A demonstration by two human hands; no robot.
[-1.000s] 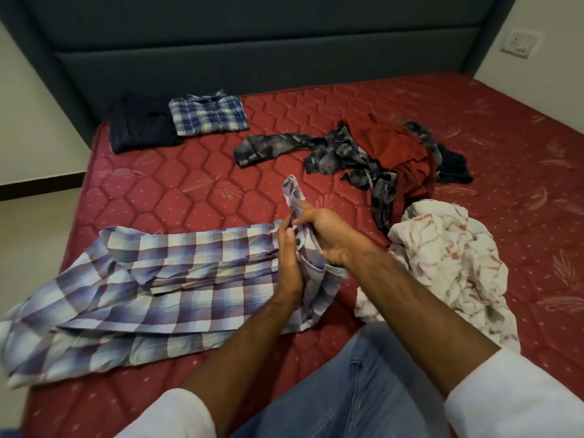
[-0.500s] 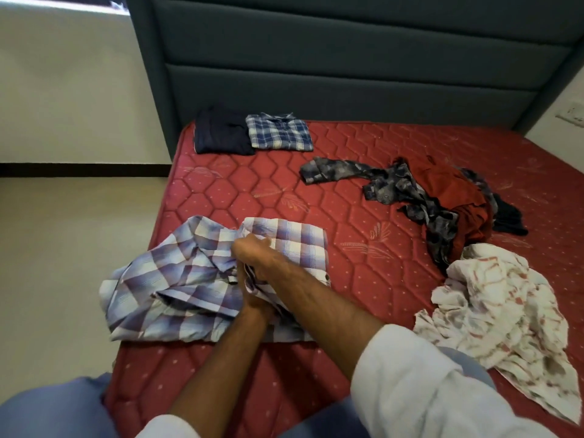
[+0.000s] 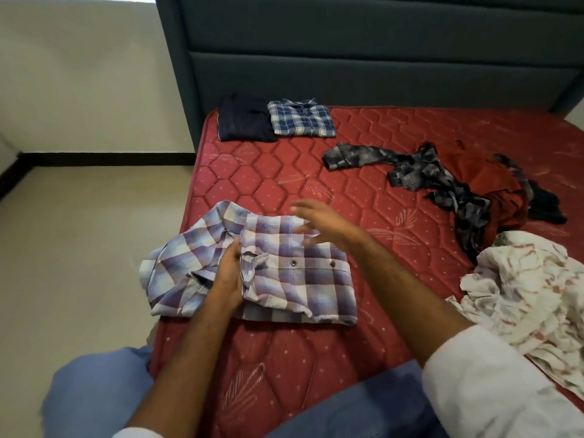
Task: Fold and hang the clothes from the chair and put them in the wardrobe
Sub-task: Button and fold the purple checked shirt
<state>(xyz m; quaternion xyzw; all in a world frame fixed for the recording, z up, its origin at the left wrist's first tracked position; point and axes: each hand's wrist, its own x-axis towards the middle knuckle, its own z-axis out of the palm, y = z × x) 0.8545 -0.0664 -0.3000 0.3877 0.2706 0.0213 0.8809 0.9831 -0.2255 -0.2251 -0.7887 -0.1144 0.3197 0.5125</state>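
plaid shirt point(image 3: 252, 267) half-folded, mattress point(image 3: 284, 172) near-left corner | left hand point(image 3: 227, 279) flat, pressing fold | right hand point(image 3: 319, 226) open, blurred, seemingly hovering | risk: fold springs apart if pressure lifts

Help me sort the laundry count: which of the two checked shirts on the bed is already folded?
The dark blue checked shirt near the headboard, a neat rectangle beside the navy garment. The lilac checked shirt under the hands is half folded.
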